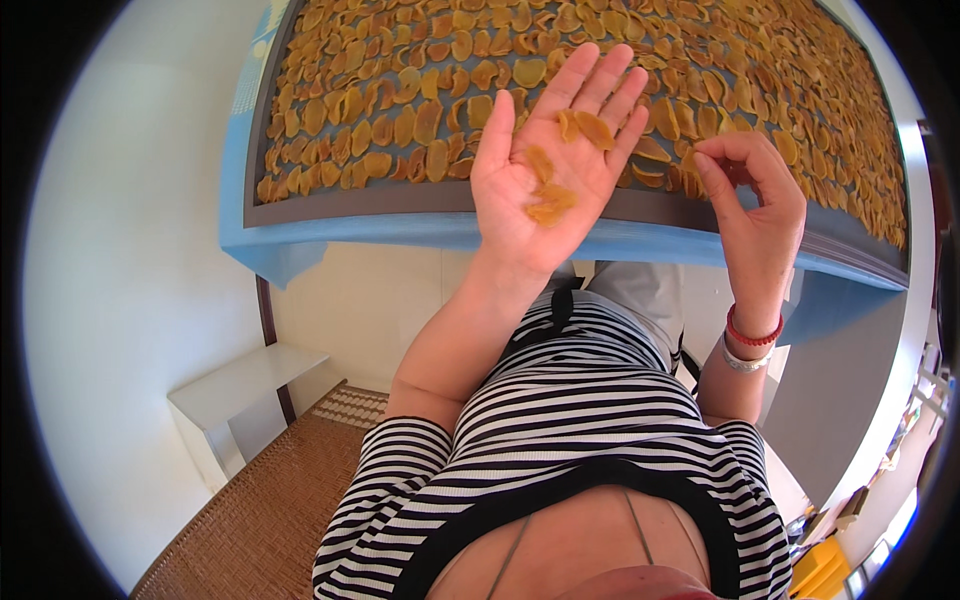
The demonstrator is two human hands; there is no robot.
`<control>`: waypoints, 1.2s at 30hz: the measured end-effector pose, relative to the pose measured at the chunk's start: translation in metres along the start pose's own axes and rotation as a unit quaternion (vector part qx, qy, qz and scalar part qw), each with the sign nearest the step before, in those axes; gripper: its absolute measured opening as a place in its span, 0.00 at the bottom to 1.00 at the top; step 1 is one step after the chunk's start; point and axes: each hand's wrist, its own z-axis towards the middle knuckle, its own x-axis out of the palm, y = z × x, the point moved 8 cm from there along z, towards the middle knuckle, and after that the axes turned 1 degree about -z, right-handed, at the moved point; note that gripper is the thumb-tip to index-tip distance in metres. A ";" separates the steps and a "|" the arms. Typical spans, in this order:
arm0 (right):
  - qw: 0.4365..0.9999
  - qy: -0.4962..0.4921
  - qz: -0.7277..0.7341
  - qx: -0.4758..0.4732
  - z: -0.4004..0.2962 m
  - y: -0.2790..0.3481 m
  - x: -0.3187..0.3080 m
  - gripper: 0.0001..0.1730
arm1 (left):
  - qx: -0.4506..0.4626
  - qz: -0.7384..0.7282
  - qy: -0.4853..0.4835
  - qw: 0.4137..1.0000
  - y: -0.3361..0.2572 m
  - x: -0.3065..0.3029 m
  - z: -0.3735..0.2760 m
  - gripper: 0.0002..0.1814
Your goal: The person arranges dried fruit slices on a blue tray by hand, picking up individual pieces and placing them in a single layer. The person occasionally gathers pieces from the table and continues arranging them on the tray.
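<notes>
Many dried orange-brown slices [427, 120], perhaps dried fruit, lie in rows on a dark mesh screen with a brown frame [360, 208]. My left hand [551, 161] is held palm up over the screen's near edge, fingers extended, with several slices [551, 204] resting on the palm and at the base of the fingers. To its right, my right hand [750, 180] has thumb and forefinger pinched together on a single slice [691, 161] at the near rows. Its other fingers are curled. A red beaded bracelet and a silver bangle are on the right wrist.
The screen rests on a table covered by a blue cloth [420, 231]. At the left are a white wall [135, 225] and a low pale shelf [247, 382]. A woven brown mat or seat [255, 495] lies at lower left. A grey panel [832, 390] stands at right.
</notes>
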 end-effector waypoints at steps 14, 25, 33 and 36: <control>1.000 0.007 -0.023 0.020 -0.006 -0.011 -0.004 0.05 | 0.001 0.012 0.010 1.000 -0.002 -0.002 -0.002 0.36; 0.999 -0.004 -0.033 0.027 -0.008 -0.018 -0.013 0.04 | 0.002 0.010 -0.001 1.000 0.001 -0.003 0.000 0.36; 0.997 -0.021 -0.069 0.025 -0.006 -0.028 -0.041 0.05 | -0.003 -0.010 -0.002 1.000 0.001 -0.001 0.001 0.37; 0.996 0.000 -0.083 0.022 -0.007 -0.032 -0.041 0.04 | -0.005 -0.014 -0.013 1.000 0.000 -0.001 0.001 0.37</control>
